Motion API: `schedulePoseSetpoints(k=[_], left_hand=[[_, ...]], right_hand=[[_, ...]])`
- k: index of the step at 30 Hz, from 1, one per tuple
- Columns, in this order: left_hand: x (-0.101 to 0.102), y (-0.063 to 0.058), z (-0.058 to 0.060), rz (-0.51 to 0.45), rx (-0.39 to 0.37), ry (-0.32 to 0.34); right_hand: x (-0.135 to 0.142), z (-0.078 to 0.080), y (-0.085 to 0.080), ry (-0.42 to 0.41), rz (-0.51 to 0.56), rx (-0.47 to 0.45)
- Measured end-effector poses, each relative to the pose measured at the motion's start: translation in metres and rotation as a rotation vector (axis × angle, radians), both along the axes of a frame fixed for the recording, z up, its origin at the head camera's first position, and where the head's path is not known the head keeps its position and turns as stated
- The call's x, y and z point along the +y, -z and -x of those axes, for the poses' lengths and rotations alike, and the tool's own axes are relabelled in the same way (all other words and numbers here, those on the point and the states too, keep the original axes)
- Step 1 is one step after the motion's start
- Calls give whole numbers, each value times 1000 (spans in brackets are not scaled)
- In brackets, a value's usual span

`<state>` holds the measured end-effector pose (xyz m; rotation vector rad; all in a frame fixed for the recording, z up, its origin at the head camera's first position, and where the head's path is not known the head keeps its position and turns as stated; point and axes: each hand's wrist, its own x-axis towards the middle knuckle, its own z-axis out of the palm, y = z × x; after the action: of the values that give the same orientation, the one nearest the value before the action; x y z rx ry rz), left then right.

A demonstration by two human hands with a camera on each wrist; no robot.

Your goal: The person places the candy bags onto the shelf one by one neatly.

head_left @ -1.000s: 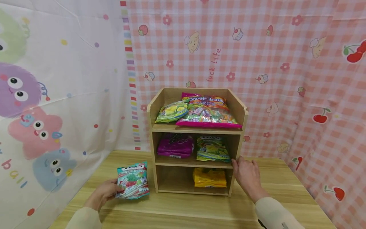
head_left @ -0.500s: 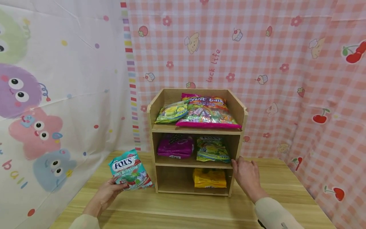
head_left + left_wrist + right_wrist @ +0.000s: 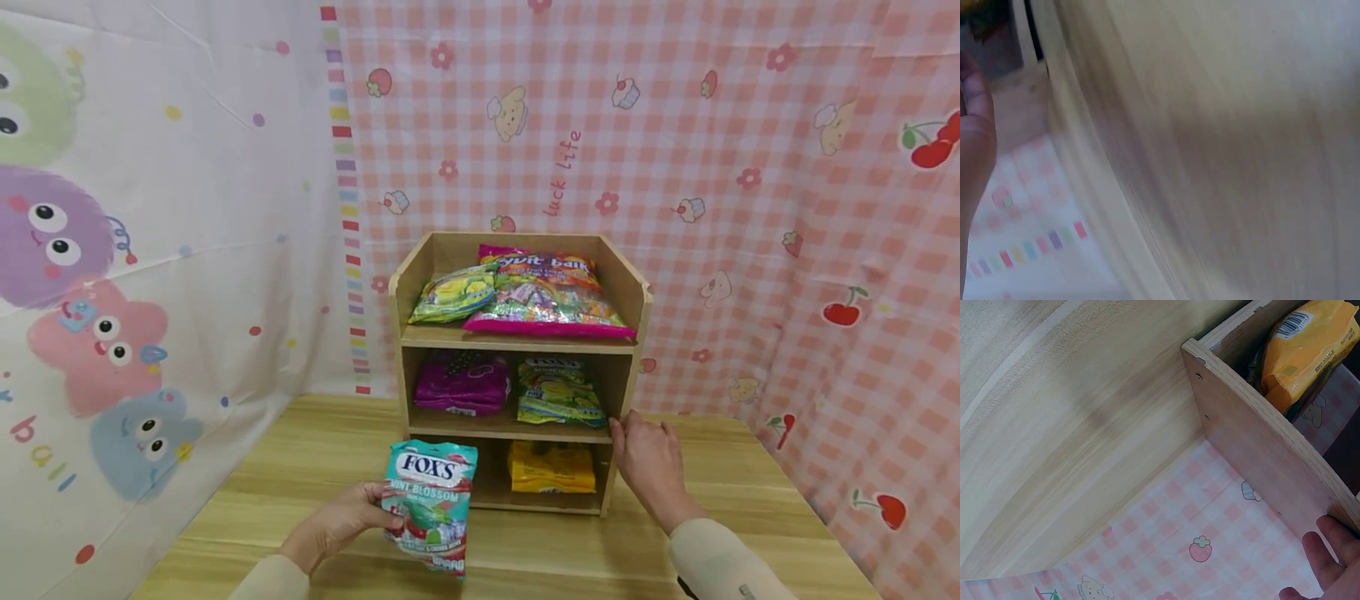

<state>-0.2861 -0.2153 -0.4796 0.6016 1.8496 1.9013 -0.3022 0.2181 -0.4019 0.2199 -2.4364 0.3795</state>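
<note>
In the head view my left hand (image 3: 341, 523) holds a teal and red Fox's Mint Blossom candy bag (image 3: 429, 508) by its left edge, thumb on the front. The bag hangs upright before the lower left compartment of a small wooden shelf (image 3: 517, 342) and hides part of it. My right hand (image 3: 648, 458) grips the shelf's right side panel near the middle board. The right wrist view shows fingers (image 3: 1329, 547) against that panel's outer face (image 3: 1254, 431). In the left wrist view only part of my left hand (image 3: 975, 125) shows at the left edge.
A large fruit candy bag (image 3: 551, 296) and a green-yellow bag (image 3: 456, 293) lie on top. The middle level holds a purple bag (image 3: 461, 385) and a green Fox's bag (image 3: 558, 392). A yellow bag (image 3: 552, 467) sits at lower right. Curtains surround the wooden table (image 3: 300, 450).
My left hand has lifted the Mint Blossom bag, then carried it right, to the front of the shelf's lower left compartment. The bag now stands upright. My right hand stays on the shelf.
</note>
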Motion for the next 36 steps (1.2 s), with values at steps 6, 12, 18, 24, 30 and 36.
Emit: schedulePoseSetpoints(k=[6,12,18,24,30,36], left_hand=[[25,13,2,26,7,-30],[52,25,9,77,59,-323],[67,22,1,429,381,-758],[69,18,-2,735,894,-748],[72,20,-4,1104,1292,-223],[82,24,-1,1243,1352,-178]], right_hand=[[1,0,0,4,2,-26],[1,-1,-1,3,11,-45],[1,-1,-1,-1,4,-43],[1,0,-1,-5,-5,-5],[0,0,-1,-4,-2,-11],[1,-1,-2,-4,-8,-25]])
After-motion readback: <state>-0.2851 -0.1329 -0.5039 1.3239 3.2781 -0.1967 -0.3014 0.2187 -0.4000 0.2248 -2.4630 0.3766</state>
